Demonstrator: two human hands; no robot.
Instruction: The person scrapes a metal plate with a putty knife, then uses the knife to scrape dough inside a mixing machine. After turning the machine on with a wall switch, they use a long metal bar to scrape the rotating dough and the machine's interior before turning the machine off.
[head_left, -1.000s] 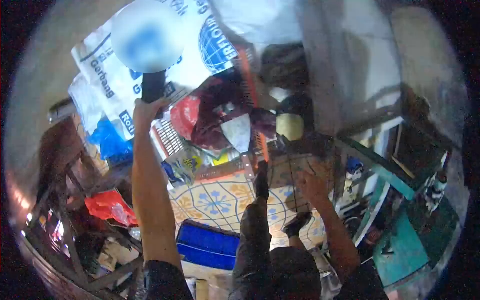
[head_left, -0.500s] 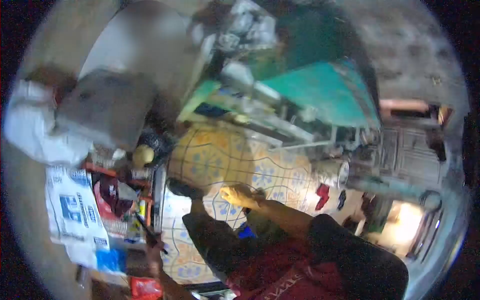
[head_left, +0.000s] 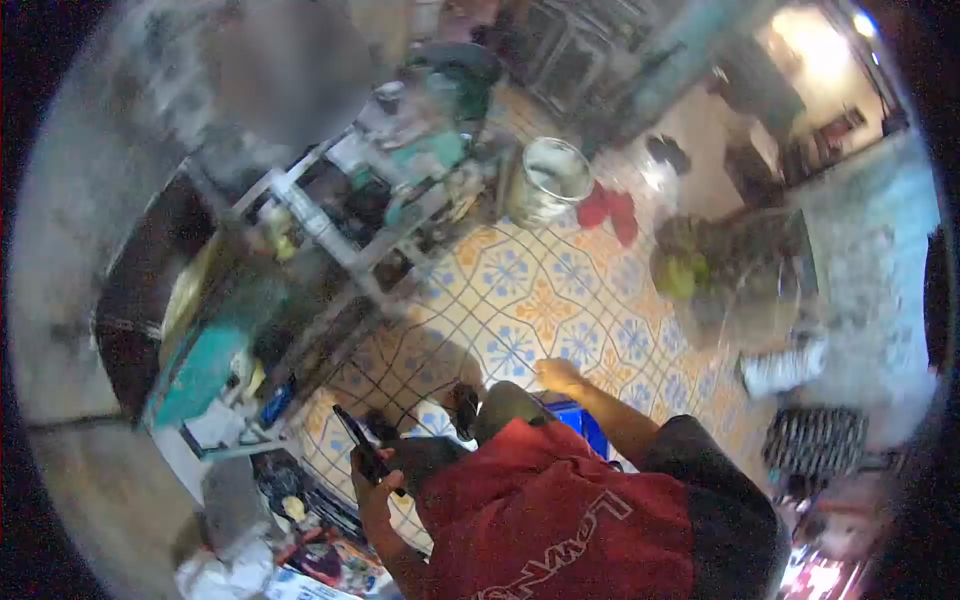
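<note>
My left hand (head_left: 376,474) is at the lower left, with its fingers wrapped round a long dark object (head_left: 362,446) that points up and away over the tiled floor. What this object is, I cannot make out. My right hand (head_left: 560,378) is above the floor near the middle, blurred, its fingers too smeared to read. Just below it a bright blue item (head_left: 582,424) shows beside my red shirt (head_left: 560,500).
Patterned tiles (head_left: 545,305) cover the floor. A white bucket (head_left: 553,178) stands beyond, with red slippers (head_left: 610,212) beside it. A metal frame (head_left: 310,210) holds clutter on the left. A large container (head_left: 745,270) and a dark crate (head_left: 815,440) are on the right.
The view has swung to the right, so the bucket and red slippers now appear nearer the middle. The dark object is still in my left hand.
</note>
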